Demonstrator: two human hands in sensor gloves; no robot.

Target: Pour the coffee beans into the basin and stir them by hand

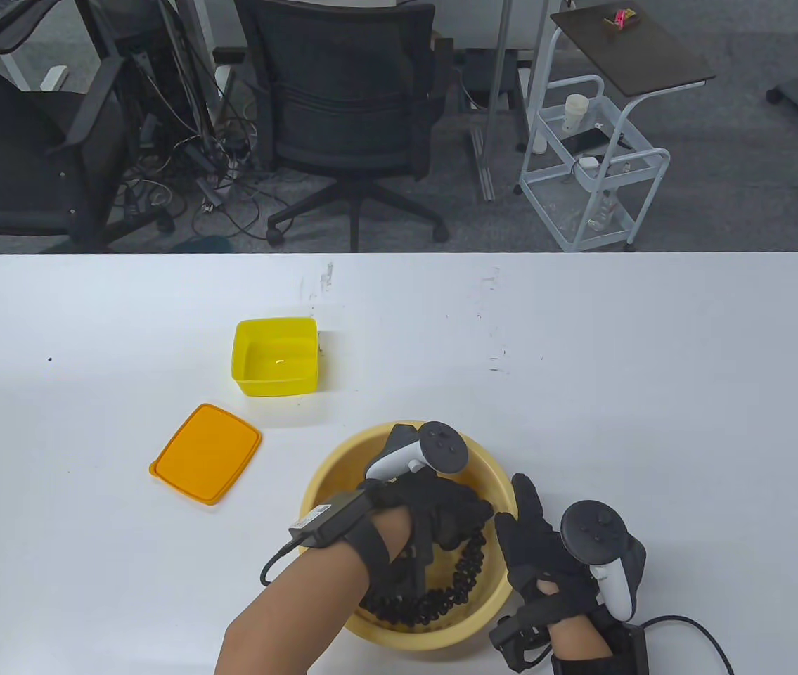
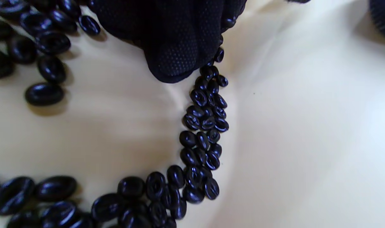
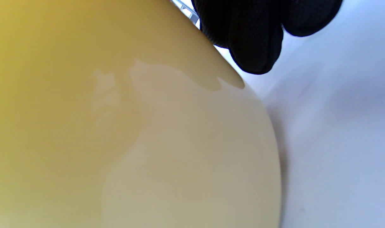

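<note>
Coffee beans [image 2: 198, 152] already in the basin [image 1: 399, 436], swept into a curved band along the near-right foot of the wall; floor centre mostly bare. Band runs near-left to far-right; single beans point every way, no common axis. Stirring under way, by the look of it.

Left hand [image 1: 434, 513] down inside, fingers [image 2: 170, 60] together, tips on the basin floor at the band's far end, gripping nothing.

Right hand [image 1: 546, 555] outside the right wall, fingers [image 3: 255, 47] on or just off the rim — contact unclear — apparently steadying.

Sweep flat, slow, hugging the wall; brace firmly, basin light.

Emptied yellow box [image 1: 275, 355] and orange lid [image 1: 205, 453] on the surface, far-left.
</note>
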